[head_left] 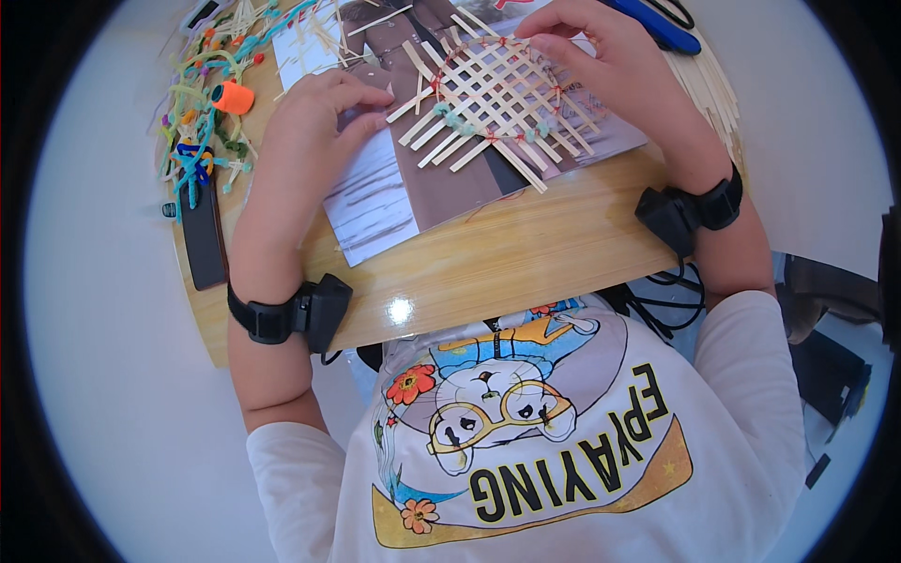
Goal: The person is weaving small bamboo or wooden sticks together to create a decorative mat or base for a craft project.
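A round piece woven from pale flat strips [497, 89] lies on a large printed sheet [375, 211]. Red thread runs around its edge in a ring, and tufts of light green fluff sit along the near side. My right hand [605, 70] is at the far right edge of the weave, its thumb and forefinger drawn together; what they pinch is too small to make out. Left of the weave, my left hand [324, 122] hovers over the sheet with thumb and forefinger apart and nothing visible between them, close to the strip ends.
Colourful pipe cleaners [202, 141] and an orange spool [233, 97] crowd the table's left side, above a dark flat bar [202, 235]. Loose strips [709, 89] lie at the right, beside blue-handled scissors [662, 26]. The wooden table's [450, 272] near edge curves before me.
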Demonstrator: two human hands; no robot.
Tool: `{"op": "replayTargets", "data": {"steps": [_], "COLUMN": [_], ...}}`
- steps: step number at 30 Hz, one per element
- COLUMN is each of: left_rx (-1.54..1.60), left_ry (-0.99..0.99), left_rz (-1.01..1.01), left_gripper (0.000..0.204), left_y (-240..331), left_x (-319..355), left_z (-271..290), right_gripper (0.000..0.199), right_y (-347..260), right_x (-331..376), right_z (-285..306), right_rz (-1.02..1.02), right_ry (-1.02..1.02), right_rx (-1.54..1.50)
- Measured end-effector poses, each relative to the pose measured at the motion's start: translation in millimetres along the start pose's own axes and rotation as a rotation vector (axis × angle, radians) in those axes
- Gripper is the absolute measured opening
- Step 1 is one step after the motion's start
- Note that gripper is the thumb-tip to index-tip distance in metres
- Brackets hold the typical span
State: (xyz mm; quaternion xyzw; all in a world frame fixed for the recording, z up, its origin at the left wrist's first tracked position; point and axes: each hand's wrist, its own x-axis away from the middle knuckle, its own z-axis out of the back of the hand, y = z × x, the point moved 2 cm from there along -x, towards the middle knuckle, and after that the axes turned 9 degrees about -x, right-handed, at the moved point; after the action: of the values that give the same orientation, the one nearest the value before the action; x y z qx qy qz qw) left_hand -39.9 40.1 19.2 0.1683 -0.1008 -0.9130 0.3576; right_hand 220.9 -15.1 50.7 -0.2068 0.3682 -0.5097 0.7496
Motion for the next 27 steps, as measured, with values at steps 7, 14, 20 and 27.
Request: {"op": "replayTargets", "data": {"steps": [7, 14, 20, 27], "left_rx": [0.026, 0.281, 0.561, 0.231], "left_ry": [0.074, 0.143, 0.177, 0.076], "left_rz": [0.061, 0.303, 0.225, 0.096], "left_gripper": [0.011, 0.009, 0.007, 0.010], "left_y": [3.0, 33.8, 49.4, 41.3], "left_x": [-3.0, -4.0, 5.7, 6.6], "left_z": [-4.5, 8.1, 7.7, 13.7], "right_gripper": [0.014, 0.037, 0.019, 0.013], "right_y": [-7.7, -12.2, -17.6, -4.1], "right_x": [0.0, 8.0, 13.0, 3.8], "right_z": [-1.8, -32.4, -27.3, 18.0], "right_rz": [-0.118, -0.252, -0.280, -0.347], "right_ry": [-0.047, -0.173, -0.413, -0.157], "right_rx": [-0.050, -0.758, -0.539, -0.665]}}
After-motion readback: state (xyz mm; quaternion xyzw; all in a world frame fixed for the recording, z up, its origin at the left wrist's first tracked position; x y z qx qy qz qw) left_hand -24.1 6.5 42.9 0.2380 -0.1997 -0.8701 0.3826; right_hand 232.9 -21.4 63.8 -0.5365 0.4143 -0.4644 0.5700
